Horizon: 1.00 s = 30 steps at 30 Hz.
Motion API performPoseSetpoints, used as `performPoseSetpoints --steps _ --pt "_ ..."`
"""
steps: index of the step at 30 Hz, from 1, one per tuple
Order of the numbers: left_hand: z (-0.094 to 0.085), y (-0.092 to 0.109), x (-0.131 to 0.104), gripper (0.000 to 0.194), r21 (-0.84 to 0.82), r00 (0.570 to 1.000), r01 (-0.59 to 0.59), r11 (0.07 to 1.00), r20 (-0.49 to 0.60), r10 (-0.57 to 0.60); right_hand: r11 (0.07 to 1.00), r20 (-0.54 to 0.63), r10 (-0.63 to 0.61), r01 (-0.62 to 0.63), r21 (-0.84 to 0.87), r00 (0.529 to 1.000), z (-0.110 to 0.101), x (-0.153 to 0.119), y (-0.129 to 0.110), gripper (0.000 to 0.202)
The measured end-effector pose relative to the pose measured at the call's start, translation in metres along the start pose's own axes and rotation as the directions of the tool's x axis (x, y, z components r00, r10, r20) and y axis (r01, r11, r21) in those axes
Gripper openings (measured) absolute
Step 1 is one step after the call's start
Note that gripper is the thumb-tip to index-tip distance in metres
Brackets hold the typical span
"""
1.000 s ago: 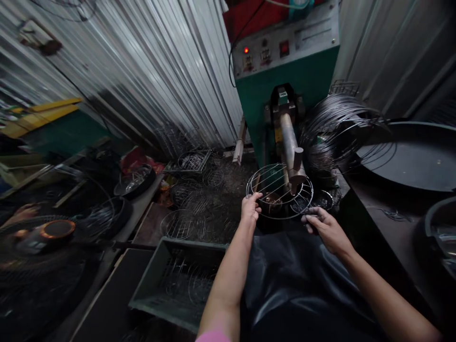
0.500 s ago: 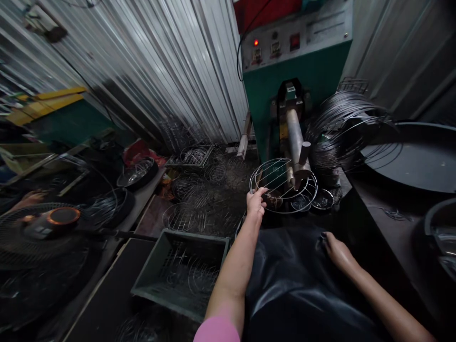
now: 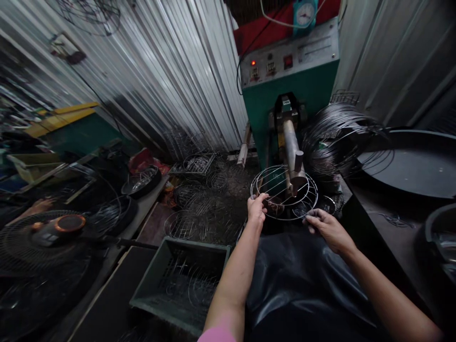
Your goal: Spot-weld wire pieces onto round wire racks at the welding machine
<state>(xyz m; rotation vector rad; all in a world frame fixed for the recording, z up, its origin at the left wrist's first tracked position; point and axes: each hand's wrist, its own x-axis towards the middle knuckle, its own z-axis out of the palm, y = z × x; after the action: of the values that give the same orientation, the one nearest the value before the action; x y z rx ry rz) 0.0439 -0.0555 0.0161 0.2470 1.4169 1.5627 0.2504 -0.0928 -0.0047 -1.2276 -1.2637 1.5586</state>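
A round wire rack (image 3: 274,219) with parallel wires across it sits tilted under the metal arm (image 3: 292,142) of a green machine (image 3: 254,107). My left hand (image 3: 257,208) is closed on the rack's left rim, thumb on top. By the lower right rim is my right hand (image 3: 325,227), its fingers pinched together. Whatever lies between those fingertips is too small to make out, and I cannot tell if they touch the rim. The arm's tip covers part of the rack's right side. Below both hands is a black apron (image 3: 299,280) over my lap.
A green crate (image 3: 142,289) holding wire pieces stands at lower left. Loose wire rings (image 3: 181,223) litter the floor. To the right are a wire coil (image 3: 331,137) and a big shallow pan (image 3: 409,164). Another person's hand (image 3: 39,207) shows behind a fan (image 3: 57,232) at far left.
My right hand has risen from the apron to the rack's lower right rim. My left hand still grips the rack. The view has tilted up slightly.
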Motion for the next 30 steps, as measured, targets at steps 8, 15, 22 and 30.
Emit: performPoseSetpoints --steps 8,15,22,30 --pt "0.000 -0.004 0.013 0.045 -0.020 1.000 0.010 1.000 -0.009 -0.010 0.993 -0.079 0.080 -0.073 0.093 0.994 -0.001 -0.006 0.002 0.039" --pt "0.003 -0.009 0.018 0.049 0.031 0.998 0.038 0.999 -0.060 -0.036 0.995 -0.118 0.038 -0.027 0.093 0.992 0.013 0.006 -0.013 0.033" --pt "0.004 -0.005 0.020 0.047 0.006 0.997 0.042 0.999 -0.071 -0.042 0.993 -0.114 -0.037 0.049 0.104 0.993 0.021 0.022 -0.017 0.037" --pt "0.004 -0.004 0.017 0.047 0.008 0.998 0.046 0.999 -0.048 -0.046 0.988 -0.015 0.023 -0.021 0.156 1.000 0.008 0.008 -0.010 0.038"
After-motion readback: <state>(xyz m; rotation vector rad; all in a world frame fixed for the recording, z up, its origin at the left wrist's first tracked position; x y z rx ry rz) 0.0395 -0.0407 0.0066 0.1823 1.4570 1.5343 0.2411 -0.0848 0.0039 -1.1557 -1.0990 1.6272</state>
